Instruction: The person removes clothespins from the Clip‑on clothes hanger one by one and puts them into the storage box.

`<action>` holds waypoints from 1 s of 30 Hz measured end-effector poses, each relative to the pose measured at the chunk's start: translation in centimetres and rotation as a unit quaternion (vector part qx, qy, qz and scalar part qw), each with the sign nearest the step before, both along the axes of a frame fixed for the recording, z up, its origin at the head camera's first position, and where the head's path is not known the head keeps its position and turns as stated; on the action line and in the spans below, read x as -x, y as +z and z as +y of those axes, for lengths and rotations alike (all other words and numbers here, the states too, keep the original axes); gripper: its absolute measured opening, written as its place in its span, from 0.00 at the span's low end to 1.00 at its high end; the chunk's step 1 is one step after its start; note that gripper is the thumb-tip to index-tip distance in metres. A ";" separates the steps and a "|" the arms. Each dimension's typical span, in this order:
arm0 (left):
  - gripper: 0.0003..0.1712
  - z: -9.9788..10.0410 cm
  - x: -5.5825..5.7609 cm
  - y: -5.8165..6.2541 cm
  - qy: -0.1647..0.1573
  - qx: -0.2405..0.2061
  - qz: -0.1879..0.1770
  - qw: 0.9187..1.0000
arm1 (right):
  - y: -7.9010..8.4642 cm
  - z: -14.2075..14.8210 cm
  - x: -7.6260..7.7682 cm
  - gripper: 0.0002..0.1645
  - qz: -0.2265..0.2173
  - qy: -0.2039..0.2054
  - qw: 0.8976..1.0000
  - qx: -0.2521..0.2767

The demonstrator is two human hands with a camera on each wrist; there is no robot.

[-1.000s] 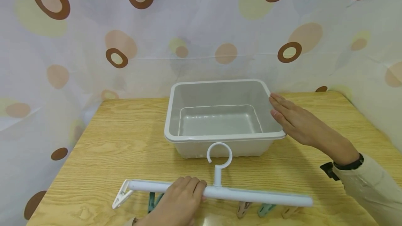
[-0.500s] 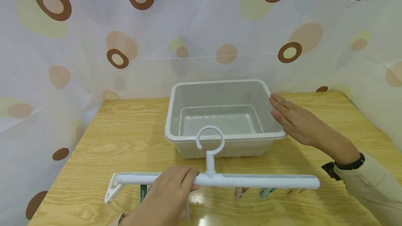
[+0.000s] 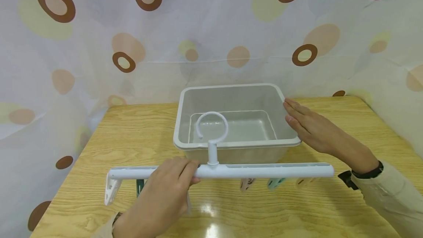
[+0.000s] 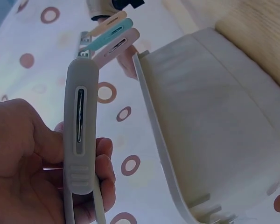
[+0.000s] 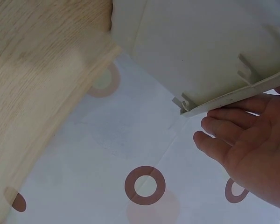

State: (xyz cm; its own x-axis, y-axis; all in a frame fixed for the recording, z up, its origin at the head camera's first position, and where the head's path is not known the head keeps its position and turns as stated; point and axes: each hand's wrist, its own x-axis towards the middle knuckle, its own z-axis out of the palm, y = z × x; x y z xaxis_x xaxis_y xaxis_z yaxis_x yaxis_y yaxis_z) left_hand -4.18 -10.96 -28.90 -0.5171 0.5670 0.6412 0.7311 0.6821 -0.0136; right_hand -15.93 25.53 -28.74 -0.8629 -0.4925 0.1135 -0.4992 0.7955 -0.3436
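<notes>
- Basin (image 3: 251,153), touching the straight fingers of the right hand (image 3: 308,127): uneven pressure could skew it.
- Hanger (image 3: 264,172), inside the left hand's (image 3: 170,186) curled fingers: off-centre grip might let it tip.
- Clips (image 3: 275,183), beside those fingers: swinging may snag them.

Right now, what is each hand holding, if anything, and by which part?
The left hand grips the white clip hanger by its bar, just left of the hook. The right hand grips nothing; it rests against the right rim of the basin.

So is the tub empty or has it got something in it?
It looks empty: in the head view the tub shows a bare floor, with only the white hook crossing in front.
</notes>
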 end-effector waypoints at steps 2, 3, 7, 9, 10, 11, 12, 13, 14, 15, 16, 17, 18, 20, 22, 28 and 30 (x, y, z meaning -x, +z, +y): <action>0.29 0.0 0.2 0.3 0.000 -0.004 0.004 1.000 | 0.0 0.1 0.1 0.33 -0.001 0.004 1.000 0.001; 0.28 0.0 0.3 0.4 -0.001 -0.006 0.006 1.000 | -0.1 0.2 0.2 0.33 -0.001 0.007 1.000 0.001; 0.15 0.0 0.8 0.8 -0.005 -0.010 0.006 1.000 | -0.2 0.4 0.3 0.33 -0.001 0.012 1.000 0.006; 0.12 0.1 1.0 0.9 -0.007 -0.010 0.001 1.000 | -0.3 0.4 0.4 0.33 0.001 0.015 1.000 0.009; 0.12 0.1 1.1 1.0 -0.006 -0.011 -0.001 1.000 | -0.3 0.4 0.5 0.33 0.004 0.018 1.000 0.011; 0.14 0.2 1.2 1.1 -0.006 -0.012 -0.002 1.000 | -0.4 0.5 0.6 0.33 0.009 0.021 1.000 0.011; 0.16 0.2 1.3 1.1 -0.005 -0.012 -0.002 1.000 | -0.5 0.5 0.7 0.33 0.015 0.026 0.999 0.011; 0.16 0.2 1.5 1.1 -0.004 -0.012 -0.003 1.000 | -0.5 0.5 0.8 0.32 0.020 0.032 0.999 0.010; 0.15 0.3 1.6 1.2 -0.003 -0.013 -0.003 1.000 | -0.6 0.6 0.8 0.32 0.027 0.034 0.999 0.009; 0.14 0.3 1.7 1.2 -0.002 -0.014 -0.002 1.000 | -0.6 0.6 0.9 0.32 0.031 0.035 0.999 0.008; 0.12 0.3 1.8 1.3 0.000 -0.014 -0.002 1.000 | -0.6 0.7 1.0 0.32 0.036 0.036 0.999 0.007; 0.10 0.3 1.8 1.3 0.002 -0.014 -0.001 1.000 | -0.6 0.7 0.9 0.32 0.036 0.035 0.999 0.007; 0.09 0.3 1.9 1.3 0.004 -0.015 -0.001 1.000 | -0.6 0.7 1.0 0.32 0.037 0.034 0.999 0.007; 0.10 0.3 2.1 1.5 0.009 -0.017 0.000 1.000 | -0.6 0.7 0.9 0.33 0.030 0.030 0.999 0.008; 0.09 0.3 2.3 1.6 0.013 -0.018 0.002 1.000 | -0.5 0.7 0.8 0.33 0.025 0.025 0.999 0.008; 0.08 0.4 2.9 1.9 0.018 -0.022 0.008 1.000 | -0.2 0.6 0.3 0.33 0.006 0.013 1.000 0.011; 0.08 0.5 3.1 2.1 0.021 -0.022 0.009 0.999 | -0.2 0.7 0.3 0.33 0.002 0.014 1.000 0.014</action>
